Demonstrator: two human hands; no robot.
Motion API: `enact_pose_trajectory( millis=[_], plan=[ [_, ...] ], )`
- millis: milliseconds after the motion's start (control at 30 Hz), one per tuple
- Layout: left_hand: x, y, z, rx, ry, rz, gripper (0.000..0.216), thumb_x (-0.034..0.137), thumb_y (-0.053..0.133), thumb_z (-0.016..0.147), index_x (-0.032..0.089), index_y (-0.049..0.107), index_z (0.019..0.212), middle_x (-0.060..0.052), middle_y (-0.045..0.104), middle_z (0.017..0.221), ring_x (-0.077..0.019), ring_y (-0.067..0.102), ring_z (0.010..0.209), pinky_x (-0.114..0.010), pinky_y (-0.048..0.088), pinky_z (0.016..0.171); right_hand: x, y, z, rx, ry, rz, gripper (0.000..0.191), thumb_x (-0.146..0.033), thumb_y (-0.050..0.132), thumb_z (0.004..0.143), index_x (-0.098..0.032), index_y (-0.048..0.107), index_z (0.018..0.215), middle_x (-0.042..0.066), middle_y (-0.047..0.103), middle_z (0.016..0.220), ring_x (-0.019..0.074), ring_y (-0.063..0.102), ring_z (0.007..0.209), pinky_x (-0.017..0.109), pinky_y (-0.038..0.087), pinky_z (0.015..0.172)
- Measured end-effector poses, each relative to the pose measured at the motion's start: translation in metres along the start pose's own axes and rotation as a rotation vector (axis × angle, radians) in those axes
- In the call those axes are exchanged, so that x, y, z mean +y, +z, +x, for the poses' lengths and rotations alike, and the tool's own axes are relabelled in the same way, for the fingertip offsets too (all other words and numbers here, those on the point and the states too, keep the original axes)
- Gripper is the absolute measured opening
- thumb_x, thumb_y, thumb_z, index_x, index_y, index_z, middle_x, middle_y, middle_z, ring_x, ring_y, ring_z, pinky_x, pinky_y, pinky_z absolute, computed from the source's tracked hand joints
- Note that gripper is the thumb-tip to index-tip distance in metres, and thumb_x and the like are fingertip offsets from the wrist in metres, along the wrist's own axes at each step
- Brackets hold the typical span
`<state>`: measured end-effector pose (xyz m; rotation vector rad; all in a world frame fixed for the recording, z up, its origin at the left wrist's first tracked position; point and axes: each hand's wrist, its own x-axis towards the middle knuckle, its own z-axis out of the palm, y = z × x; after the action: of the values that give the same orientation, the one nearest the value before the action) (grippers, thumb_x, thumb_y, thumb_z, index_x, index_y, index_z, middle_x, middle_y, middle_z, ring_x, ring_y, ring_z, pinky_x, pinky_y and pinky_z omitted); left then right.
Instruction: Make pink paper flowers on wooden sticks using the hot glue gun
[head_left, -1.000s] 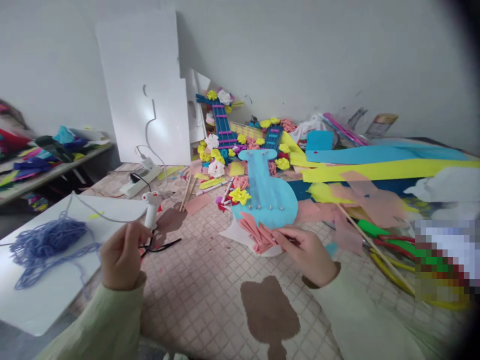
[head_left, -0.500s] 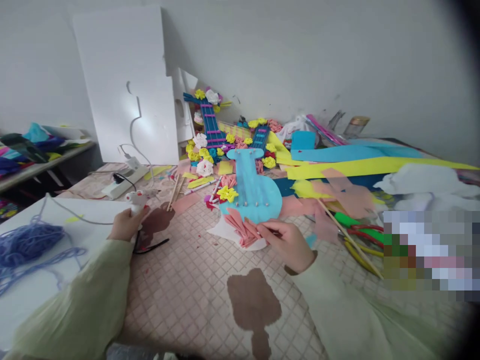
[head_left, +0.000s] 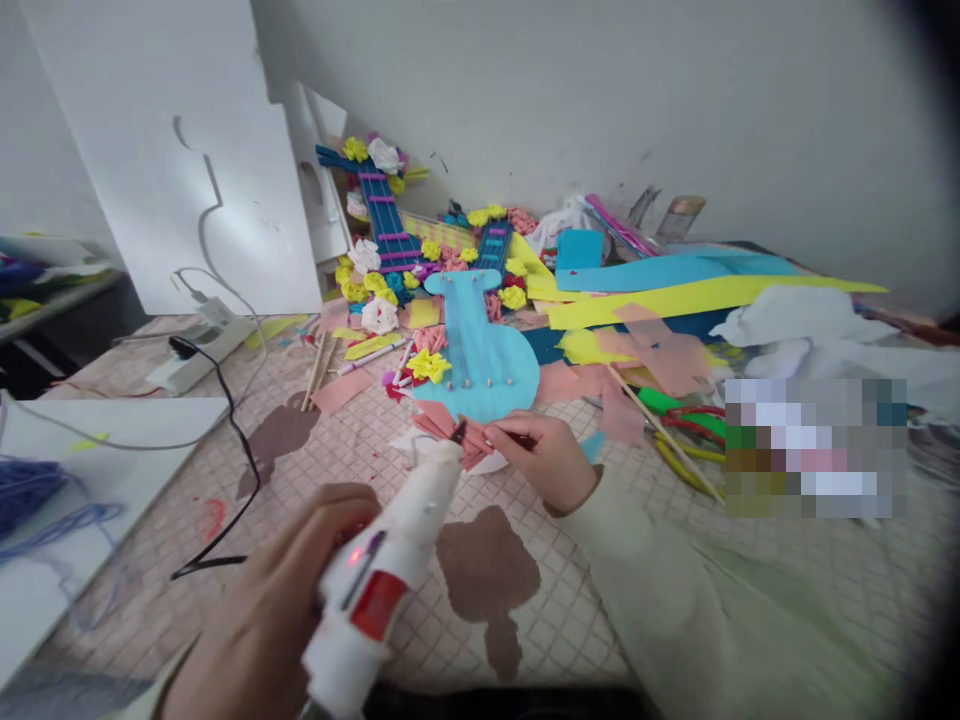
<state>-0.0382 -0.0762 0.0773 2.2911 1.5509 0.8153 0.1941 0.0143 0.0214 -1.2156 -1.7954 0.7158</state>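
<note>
My left hand [head_left: 292, 580] is wrapped around a white hot glue gun [head_left: 390, 570] with a red label and a glowing red light. The gun's tip reaches over a gathered pink crepe paper piece [head_left: 466, 450] on the table. Pinched fingers of my right hand [head_left: 546, 458] hold the right edge of that crepe paper. White paper [head_left: 491, 464] shows beneath it. Just behind lies a light blue guitar-shaped cutout [head_left: 491, 365] with small pegs and lines like strings. A yellow paper flower [head_left: 428, 366] sits on its left edge.
Two dark blue decorated guitar shapes [head_left: 386, 215] stand among paper flowers at the back. A power strip [head_left: 199, 345], black cord [head_left: 244, 450] and blue yarn [head_left: 30, 500] are at left. Paper strips [head_left: 675, 305], scissors [head_left: 675, 460] and a wooden stick [head_left: 664, 430] lie at right.
My left hand has brought the glue gun from the left side of the table to the pink crepe paper. My right hand keeps its pinch there. The camera view has shifted.
</note>
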Motion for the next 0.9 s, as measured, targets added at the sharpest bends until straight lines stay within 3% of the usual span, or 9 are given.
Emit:
enact_pose_trajectory(
  millis=[100,367,900],
  plan=[
    [0.007,0.015,0.007,-0.127,0.133,0.050,0.028,0.019,0.050,0.072,0.025,0.047,0.099,-0.005,0.059,0.098,-0.0181,0.060,0.081,-0.024,0.050,0.066,-0.001,-0.001,0.000,-0.006,0.005,0.003,0.023,-0.024,0.049,0.080,-0.015,0.067,0.070,0.001,0.056,0.058,0.0113,0.049,0.056,0.023,0.035,0.051],
    [-0.001,0.033,0.010,-0.199,0.058,0.143,0.025,0.016,0.043,0.072,0.021,0.043,0.097,-0.006,0.057,0.092,-0.0199,0.059,0.075,-0.029,0.047,0.061,-0.001,-0.002,-0.001,-0.044,-0.016,-0.002,0.027,-0.027,0.048,0.082,-0.015,0.066,0.067,0.003,0.060,0.063,0.0126,0.053,0.061,0.023,0.037,0.056],
    [-0.002,0.033,0.012,-0.234,-0.045,0.140,0.018,0.020,0.041,0.072,0.020,0.044,0.090,-0.004,0.059,0.080,-0.0202,0.060,0.066,-0.029,0.046,0.056,-0.002,-0.002,-0.001,-0.033,-0.013,-0.017,0.025,-0.025,0.048,0.082,-0.015,0.068,0.072,0.003,0.063,0.065,0.0126,0.053,0.061,0.023,0.037,0.054]
  ],
)
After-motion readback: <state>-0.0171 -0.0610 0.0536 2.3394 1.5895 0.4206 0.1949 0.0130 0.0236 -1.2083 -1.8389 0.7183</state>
